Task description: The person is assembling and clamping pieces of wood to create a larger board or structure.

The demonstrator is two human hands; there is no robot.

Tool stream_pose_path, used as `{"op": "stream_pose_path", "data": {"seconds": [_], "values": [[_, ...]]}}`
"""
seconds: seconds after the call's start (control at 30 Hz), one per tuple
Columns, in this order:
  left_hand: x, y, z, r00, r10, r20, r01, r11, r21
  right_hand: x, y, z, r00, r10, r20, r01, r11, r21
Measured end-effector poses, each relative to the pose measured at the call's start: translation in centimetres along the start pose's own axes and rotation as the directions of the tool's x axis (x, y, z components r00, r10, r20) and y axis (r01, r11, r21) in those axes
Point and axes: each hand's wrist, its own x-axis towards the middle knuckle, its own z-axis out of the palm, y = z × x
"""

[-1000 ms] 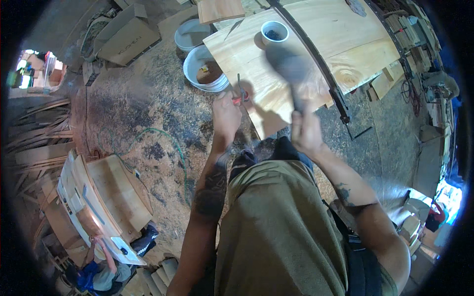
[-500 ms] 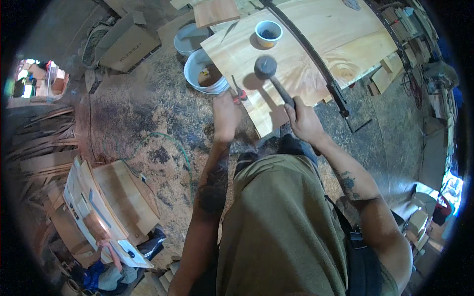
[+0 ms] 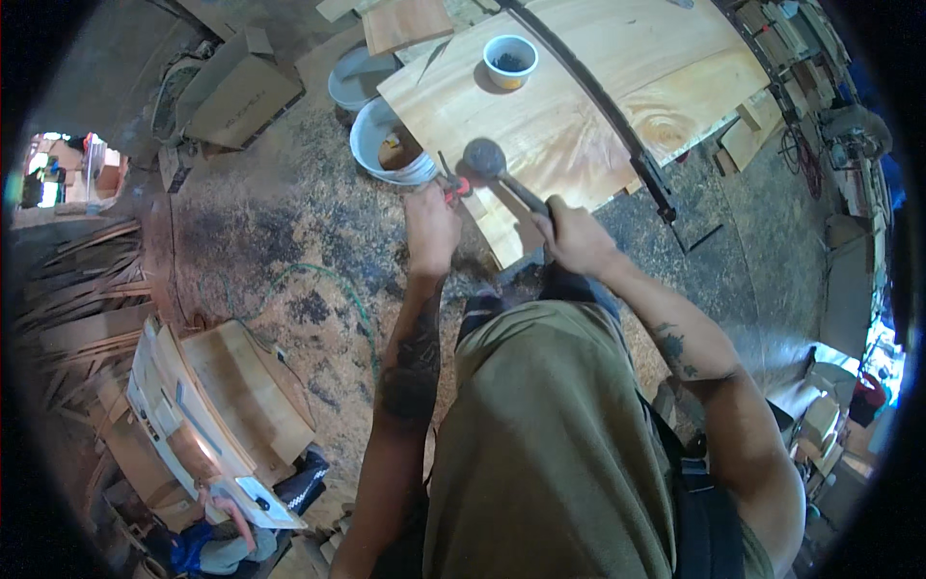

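Observation:
My right hand (image 3: pixel 579 236) is closed round the dark handle of a mallet (image 3: pixel 483 156). Its rounded grey head hangs over the left edge of a pale wooden board (image 3: pixel 569 125), close to my left hand (image 3: pixel 431 230). That hand grips a red-handled tool (image 3: pixel 457 187) with a thin dark shaft pointing away from me; its exact kind is too small to tell. The mallet head and the shaft look close together, but I cannot tell whether they touch. A white tub (image 3: pixel 509 62) of small dark pieces stands on the board. Across the board runs a long dark bar clamp (image 3: pixel 608 106).
Two white buckets stand left of the board, the nearer bucket (image 3: pixel 362 159) holding something brown. A cardboard box (image 3: pixel 241 101) lies farther left. Sawdust and a green cord (image 3: pixel 352 289) cover the floor. Another person (image 3: pixel 227 545) is at the lower left, beside leaning panels (image 3: pixel 251 386).
The mallet head has moved left and nearer to me, toward the red-handled tool. My right hand has shifted slightly left and closer. The whole view has slid a little.

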Motion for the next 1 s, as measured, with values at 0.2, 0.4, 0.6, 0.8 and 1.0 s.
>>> {"op": "stream_pose_path", "data": {"seconds": [0.2, 0.4, 0.6, 0.8, 1.0], "values": [[0.2, 0.5, -0.7, 0.999, -0.032, -0.005, 0.032, 0.999, -0.039, -1.9, -5.1, -4.0, 0.973, -0.002, -0.232, 0.071, 0.955, 0.289], [0.2, 0.4, -0.8, 1.000, 0.022, -0.015, -0.022, 1.000, 0.010, -1.9, -1.6, 0.1, 0.894, -0.140, -0.426, 0.235, 0.955, 0.180], [1.1, -0.8, 0.2, 1.000, 0.022, -0.017, -0.021, 0.998, 0.057, -1.0, 0.1, 1.1, 0.992, 0.089, 0.089, -0.078, 0.990, -0.120], [0.0, 1.2, -1.1, 0.996, 0.088, -0.016, -0.089, 0.991, -0.100, -1.5, 0.3, -0.6, 0.990, 0.139, 0.036, -0.144, 0.970, 0.196], [-6.3, 2.9, 2.1, 0.769, 0.330, -0.548, -0.415, 0.909, -0.035, -8.4, 2.1, -1.4, 0.928, 0.371, -0.020, -0.339, 0.868, 0.361]]}}
